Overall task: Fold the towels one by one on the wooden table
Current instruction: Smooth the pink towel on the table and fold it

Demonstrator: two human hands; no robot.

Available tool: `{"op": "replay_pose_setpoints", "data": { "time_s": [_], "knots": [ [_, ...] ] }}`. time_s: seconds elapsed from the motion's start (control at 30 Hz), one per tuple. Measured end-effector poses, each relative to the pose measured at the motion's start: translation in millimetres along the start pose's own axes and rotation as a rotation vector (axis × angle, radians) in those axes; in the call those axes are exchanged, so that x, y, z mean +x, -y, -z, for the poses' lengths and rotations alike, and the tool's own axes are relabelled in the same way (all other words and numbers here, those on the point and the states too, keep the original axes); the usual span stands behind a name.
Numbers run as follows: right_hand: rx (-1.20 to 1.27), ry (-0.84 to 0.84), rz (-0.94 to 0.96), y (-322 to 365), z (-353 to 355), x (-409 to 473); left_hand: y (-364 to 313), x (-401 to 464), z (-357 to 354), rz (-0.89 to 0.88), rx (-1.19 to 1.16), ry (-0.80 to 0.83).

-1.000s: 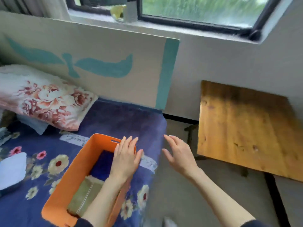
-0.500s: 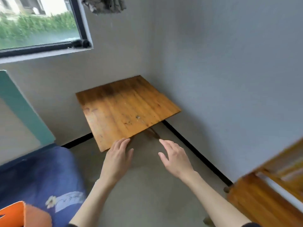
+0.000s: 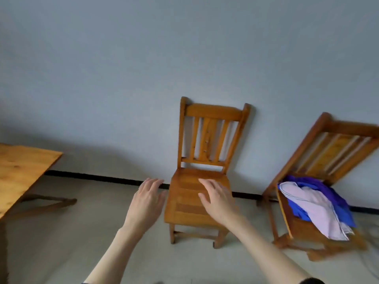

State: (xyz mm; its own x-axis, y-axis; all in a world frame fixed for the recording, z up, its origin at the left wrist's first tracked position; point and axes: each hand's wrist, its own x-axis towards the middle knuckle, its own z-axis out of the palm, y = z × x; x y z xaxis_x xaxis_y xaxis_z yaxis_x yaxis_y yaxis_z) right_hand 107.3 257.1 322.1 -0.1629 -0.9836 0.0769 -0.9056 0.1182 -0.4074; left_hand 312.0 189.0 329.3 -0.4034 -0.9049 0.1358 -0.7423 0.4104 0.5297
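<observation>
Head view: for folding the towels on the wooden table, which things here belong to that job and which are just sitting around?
Belongs to the job:
- towels, piled lilac and blue on the right chair
- wooden table, at the left edge
- left hand and right hand, both open and holding nothing

Just there:
- middle chair, its seat bare, against the wall
- black baseboard

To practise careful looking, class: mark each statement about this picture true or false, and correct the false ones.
1. Both hands hold nothing. True: the left hand and right hand are open, fingers spread.
2. The towels lie on the wooden table. False: they are heaped on the right-hand chair.
3. The middle chair has a bare seat. True.
4. The towels are all white. False: blue and pale pink ones show.
5. The table stands at the picture's left edge. True.
</observation>
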Motion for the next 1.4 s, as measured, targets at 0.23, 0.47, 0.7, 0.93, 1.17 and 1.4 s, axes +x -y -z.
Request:
{"op": "replay_pose_setpoints", "data": {
  "time_s": [0.23,0.47,0.7,0.93,1.17,1.4],
  "knots": [
    [-0.006,-0.102,-0.300,-124,50,-32,-112,79,-84,-0.267,0.007,0.219],
    [-0.049,-0.153,-0.500,-246,101,-23,-213,160,-182,-0.437,-0.046,0.353],
    [-0.054,-0.239,-0.744,-355,146,-14,-311,223,-272,-0.516,-0.049,0.544],
    [0.013,-0.108,-0.887,-452,142,-38,-370,239,-371,-0.633,0.098,0.800],
    [0.083,0.072,-0.901,-567,111,-54,-391,235,-488,-0.448,0.251,1.008],
    [0.136,0.250,-0.821,-673,68,-53,-405,209,-584,-0.235,0.290,1.102]
  ]
}}
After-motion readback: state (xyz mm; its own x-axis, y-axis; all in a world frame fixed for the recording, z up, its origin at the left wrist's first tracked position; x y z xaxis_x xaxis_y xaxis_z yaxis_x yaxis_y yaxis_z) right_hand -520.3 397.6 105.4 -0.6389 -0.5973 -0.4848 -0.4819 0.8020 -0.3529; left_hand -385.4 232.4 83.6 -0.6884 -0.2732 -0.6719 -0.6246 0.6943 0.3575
